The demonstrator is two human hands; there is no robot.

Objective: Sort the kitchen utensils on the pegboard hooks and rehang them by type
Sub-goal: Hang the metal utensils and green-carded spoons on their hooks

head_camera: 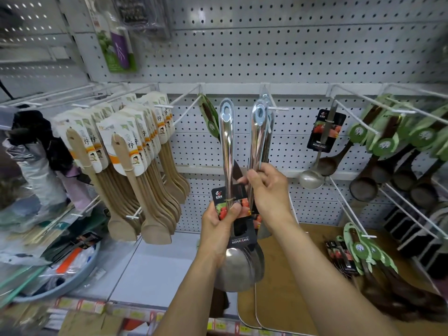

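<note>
Left hand (219, 224): pinches one steel spoon (228, 151) by its label, off any hook.
Right hand (265, 187): grasps spoon bunch (259, 132) threaded on hook (278, 108).
Done: wooden spatulas (135, 166) grouped.
Left: held spoon; stray ladle (312, 175).

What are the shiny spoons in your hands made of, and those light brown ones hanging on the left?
The shiny silver ladles look like polished metal, probably steel: they reflect like mirrors. The pale tan spatulas with paper labels look like unpainted wood or bamboo: matte and light brown.
</note>
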